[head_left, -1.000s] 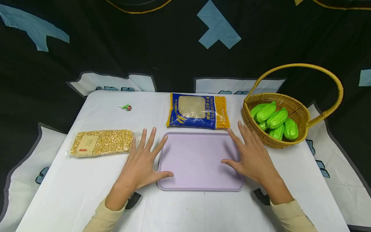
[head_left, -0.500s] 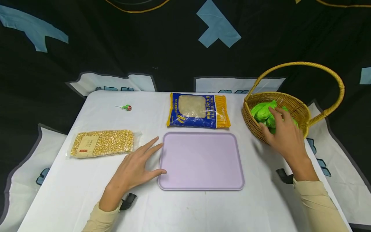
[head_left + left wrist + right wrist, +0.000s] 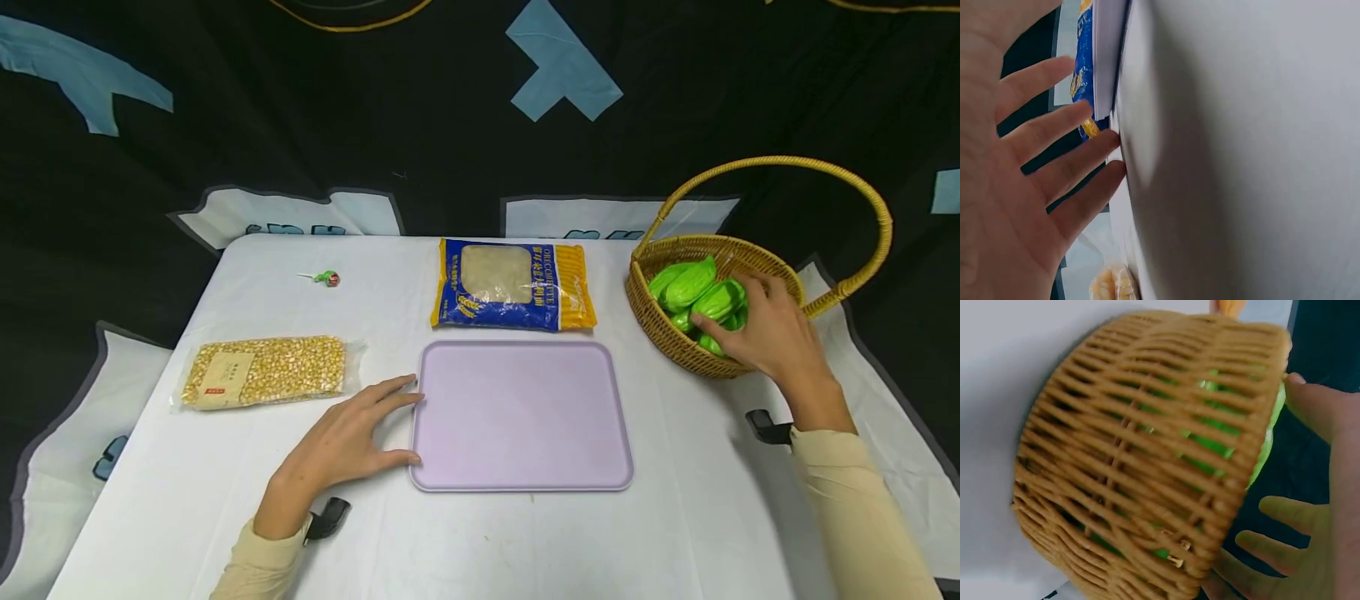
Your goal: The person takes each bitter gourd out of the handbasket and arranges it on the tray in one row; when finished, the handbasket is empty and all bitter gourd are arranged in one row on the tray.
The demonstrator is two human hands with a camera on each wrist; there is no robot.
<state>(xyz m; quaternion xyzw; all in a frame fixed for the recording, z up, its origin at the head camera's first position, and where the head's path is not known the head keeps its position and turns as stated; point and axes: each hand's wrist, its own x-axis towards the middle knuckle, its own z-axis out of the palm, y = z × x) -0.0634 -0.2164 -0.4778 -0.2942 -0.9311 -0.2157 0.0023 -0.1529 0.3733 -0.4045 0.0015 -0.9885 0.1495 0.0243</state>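
My right hand [image 3: 776,333] reaches over the near right rim of a wicker basket [image 3: 678,346], thumb and fingers spread about the glossy green ridged fruits [image 3: 688,285] inside. In the right wrist view, the basket's woven wall [image 3: 1135,450] hides most of the fruits, and the fingers [image 3: 1272,550] look extended and apart. At the left edge of a flat lilac tray [image 3: 522,417], my left hand [image 3: 341,446] has its thumb and fingertips right by the rim. Nothing lies within that hand's grasp; its fingers [image 3: 1054,131] are spread in the left wrist view.
Behind the tray lies a blue and yellow pasta bag [image 3: 513,285]. A clear pack of corn kernels [image 3: 266,371] is left of the tray, with a small green-wrapped lollipop [image 3: 327,277] farther back. The basket's tall handle [image 3: 780,160] arches above it. Black cloth hangs behind the white table [image 3: 480,542].
My right hand has gone from the tray's right side to the basket, then farther right over the fruits. My left hand has drawn slightly back left, its fingers closer together at the tray's edge.
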